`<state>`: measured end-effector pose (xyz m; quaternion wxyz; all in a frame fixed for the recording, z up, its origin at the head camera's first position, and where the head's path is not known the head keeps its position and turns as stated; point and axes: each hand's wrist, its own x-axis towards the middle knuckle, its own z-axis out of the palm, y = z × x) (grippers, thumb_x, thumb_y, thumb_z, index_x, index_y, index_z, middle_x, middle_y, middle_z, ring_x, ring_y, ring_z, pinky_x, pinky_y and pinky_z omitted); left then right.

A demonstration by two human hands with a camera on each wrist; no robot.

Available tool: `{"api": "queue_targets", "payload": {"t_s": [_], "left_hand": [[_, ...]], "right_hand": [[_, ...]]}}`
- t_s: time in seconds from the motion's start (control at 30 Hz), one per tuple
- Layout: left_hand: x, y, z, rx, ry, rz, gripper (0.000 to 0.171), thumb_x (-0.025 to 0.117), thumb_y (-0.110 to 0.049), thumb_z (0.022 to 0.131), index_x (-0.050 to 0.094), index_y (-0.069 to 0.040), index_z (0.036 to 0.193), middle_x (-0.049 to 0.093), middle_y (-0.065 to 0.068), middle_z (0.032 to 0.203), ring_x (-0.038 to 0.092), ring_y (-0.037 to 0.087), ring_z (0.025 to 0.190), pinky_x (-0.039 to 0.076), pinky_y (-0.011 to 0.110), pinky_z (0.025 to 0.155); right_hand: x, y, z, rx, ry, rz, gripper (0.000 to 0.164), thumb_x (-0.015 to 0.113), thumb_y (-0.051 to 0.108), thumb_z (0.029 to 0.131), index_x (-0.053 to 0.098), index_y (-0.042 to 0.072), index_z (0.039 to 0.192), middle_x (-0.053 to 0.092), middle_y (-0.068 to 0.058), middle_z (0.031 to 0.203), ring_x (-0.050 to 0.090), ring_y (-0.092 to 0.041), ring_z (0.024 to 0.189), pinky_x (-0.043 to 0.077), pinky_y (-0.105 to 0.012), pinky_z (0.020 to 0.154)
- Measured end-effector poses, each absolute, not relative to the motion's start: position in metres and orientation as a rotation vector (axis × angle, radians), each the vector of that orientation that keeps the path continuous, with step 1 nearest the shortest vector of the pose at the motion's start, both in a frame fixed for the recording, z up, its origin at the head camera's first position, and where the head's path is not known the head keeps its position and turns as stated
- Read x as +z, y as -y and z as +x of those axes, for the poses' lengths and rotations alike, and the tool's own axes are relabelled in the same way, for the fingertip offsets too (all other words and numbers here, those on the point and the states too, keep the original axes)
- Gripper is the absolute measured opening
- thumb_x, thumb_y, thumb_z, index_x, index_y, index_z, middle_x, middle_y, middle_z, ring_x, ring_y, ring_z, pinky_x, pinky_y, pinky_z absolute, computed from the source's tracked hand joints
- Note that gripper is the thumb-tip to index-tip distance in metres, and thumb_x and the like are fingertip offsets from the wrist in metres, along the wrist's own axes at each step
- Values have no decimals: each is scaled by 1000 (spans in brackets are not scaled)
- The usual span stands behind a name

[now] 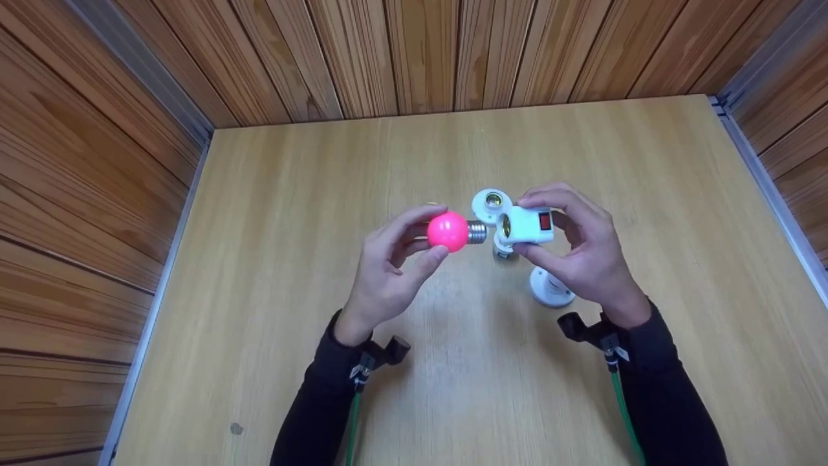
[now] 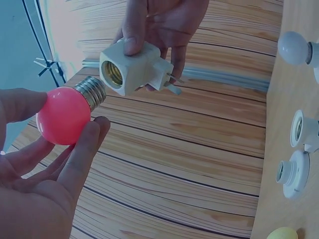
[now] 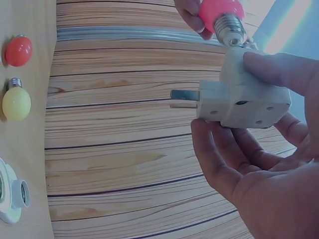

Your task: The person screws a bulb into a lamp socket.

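Note:
My left hand (image 1: 391, 278) pinches a pink light bulb (image 1: 446, 232) by its round glass, thumb on the near side and fingers on the far side. The bulb's metal screw base points right. In my right hand (image 1: 595, 259) is a white plug-in lamp socket (image 1: 529, 226) with a red switch, gripped between thumb and fingers. Its threaded opening faces the bulb base, and a small gap lies between them in the head view. Metal plug prongs (image 3: 184, 94) stick out of the socket in the right wrist view. Both things are held up above the table.
On the wooden table (image 1: 291, 259) stand several white lamp holders, including a round-based one (image 1: 550, 291) near my right wrist. A red bulb (image 3: 19, 51), a yellow bulb (image 3: 16, 103) and a white bulb (image 2: 294, 48) are also there. Wood-panelled walls (image 1: 420, 52) surround the table.

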<state>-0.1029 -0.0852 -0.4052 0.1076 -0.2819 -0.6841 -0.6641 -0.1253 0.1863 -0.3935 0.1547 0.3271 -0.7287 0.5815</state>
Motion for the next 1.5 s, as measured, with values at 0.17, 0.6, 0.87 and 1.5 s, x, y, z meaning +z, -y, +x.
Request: {"api": "queue_targets", "payload": {"t_s": [0.17, 0.6, 0.87, 1.5], "left_hand": [[-406, 85, -104, -1944, 2017, -824, 47, 72, 9, 93, 59, 12, 138, 69, 29, 131, 74, 24, 116, 66, 36, 100], [-407, 81, -109, -1903, 2019, -863, 45, 75, 6, 92, 62, 10, 135, 73, 25, 128, 72, 20, 116, 66, 36, 97], [-407, 77, -111, -1896, 2040, -888, 45, 76, 2, 93, 63, 8, 136, 72, 23, 129, 73, 27, 111, 67, 35, 94], [-414, 74, -105, -1886, 2089, -871, 47, 78, -3, 94, 63, 5, 138, 72, 19, 133, 72, 25, 116, 66, 35, 97]], "right_hand": [[-393, -184, -126, 1659, 2089, 953, 53, 79, -27, 73, 65, -13, 123, 68, 7, 124, 65, -11, 111, 60, -16, 99], [-397, -181, -124, 1650, 2114, 946, 53, 81, -24, 74, 67, -10, 123, 67, 5, 123, 63, -12, 110, 59, -14, 91], [-399, -178, -122, 1623, 2119, 946, 53, 83, -23, 74, 68, -9, 123, 66, 3, 122, 63, -11, 109, 59, -15, 96], [-404, -174, -121, 1576, 2139, 948, 50, 85, -17, 76, 69, -6, 122, 67, -11, 116, 65, -9, 108, 59, -15, 95]]}}
